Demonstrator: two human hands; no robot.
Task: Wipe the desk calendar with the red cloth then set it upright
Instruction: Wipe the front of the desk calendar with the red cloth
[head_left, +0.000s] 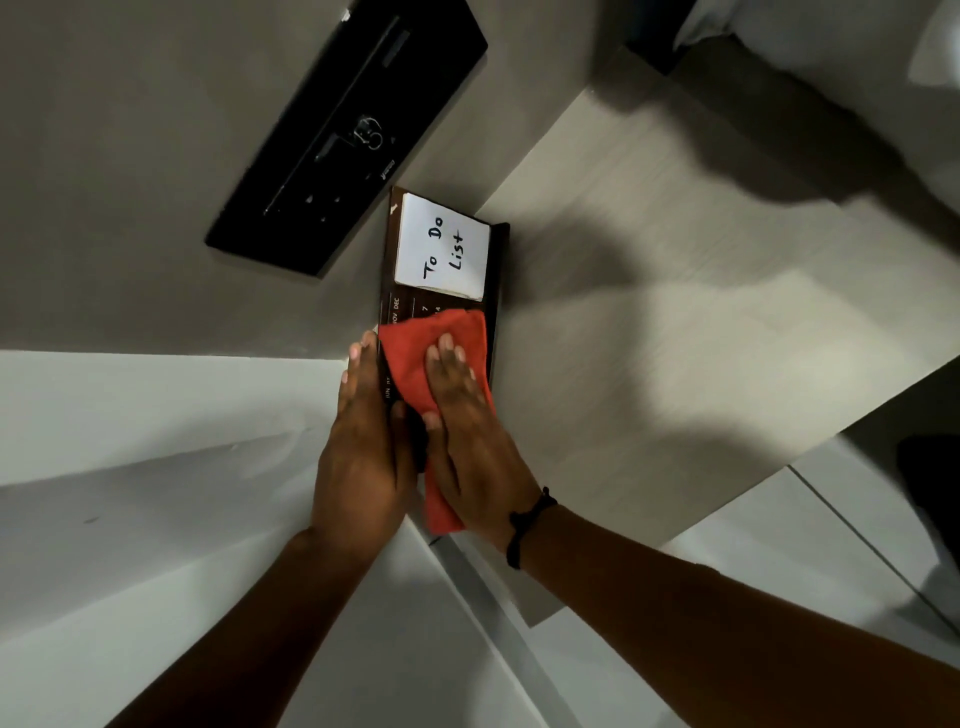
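The red cloth (447, 325) seemingly hides most of the desk calendar (402, 306).

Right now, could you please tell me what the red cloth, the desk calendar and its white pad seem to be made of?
Red cloth: soft, matte fabric, probably microfibre; it folds limply and looks fuzzy.
Desk calendar: dark brown wood or wood-look board, with white printed lettering.
White pad: matte paper, stacked sheets showing at its edge.
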